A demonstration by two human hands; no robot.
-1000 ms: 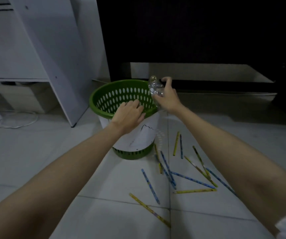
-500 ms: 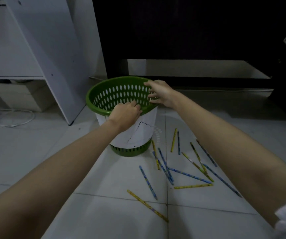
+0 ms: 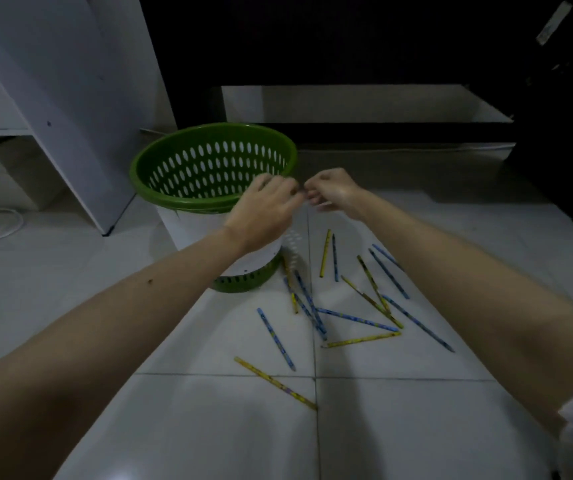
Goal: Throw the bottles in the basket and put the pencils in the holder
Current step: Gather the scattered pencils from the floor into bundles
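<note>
Both hands are hanging empty near the green basket's (image 3: 188,202) rim: left hand (image 3: 264,213) loosely curled, right hand (image 3: 333,190) half-closed on nothing. I'm seeing no bottles, so I'm guessing pencils (image 3: 357,318) are up; they're lying scattered on the tiled floor (image 3: 399,410) just right of the basket. I'm not spotting any holder, so I'd be gathering a few at a time, pinching mid-shaft.

Dim, bluish light is cast throughout; the background is swallowed in black; both hands (image 3: 271,209) are smeared by motion blur; edges are bowed by wide-angle distortion.

left hand (image 3: 267,211) curled, empty | right hand (image 3: 335,190) curled, fingertips nearly touching
</note>
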